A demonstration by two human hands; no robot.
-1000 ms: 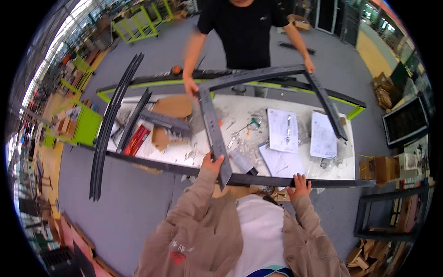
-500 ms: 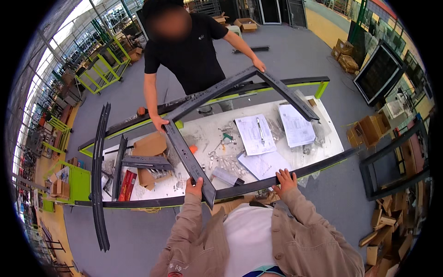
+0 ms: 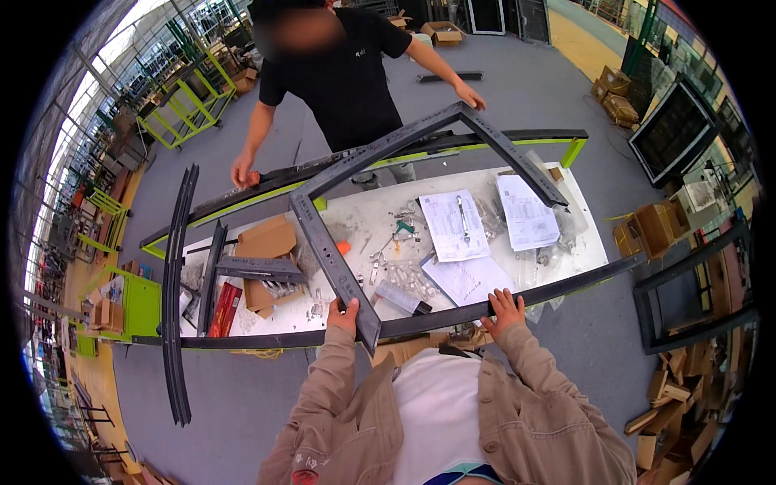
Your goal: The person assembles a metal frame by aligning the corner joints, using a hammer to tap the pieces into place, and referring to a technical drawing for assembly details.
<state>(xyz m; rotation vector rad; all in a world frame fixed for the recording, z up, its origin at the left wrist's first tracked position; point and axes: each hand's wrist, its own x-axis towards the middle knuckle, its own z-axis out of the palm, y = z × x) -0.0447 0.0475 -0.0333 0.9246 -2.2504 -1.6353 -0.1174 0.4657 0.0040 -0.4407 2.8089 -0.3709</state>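
Observation:
A dark grey three-sided window frame [image 3: 394,151] lies across the work table, with one side running toward me. My left hand [image 3: 343,317] is closed on the near end of that side, thumb on top. My right hand [image 3: 505,311] rests on the dark padded near rail [image 3: 453,322] of the table, fingers spread. Across the table, a person in a black T-shirt has one hand [image 3: 470,95] at the frame's far corner. Their other hand [image 3: 242,170] is at an orange-red object [image 3: 254,178] on the far rail [image 3: 283,179]. A clear plastic tube with a black end [image 3: 404,297] lies between my hands.
Printed drawings [image 3: 453,226], a green-handled tool [image 3: 404,227] and small metal fittings lie on the white tabletop [image 3: 368,212]. An opened carton [image 3: 267,240] and a red box [image 3: 225,309] are at left. Long dark profiles [image 3: 176,299] overhang the left end. Wood scraps [image 3: 675,396] are piled at right.
The other person's hand has left the frame's left corner and moved to the orange-red object on the far rail. My hands keep their places; the view has shifted slightly.

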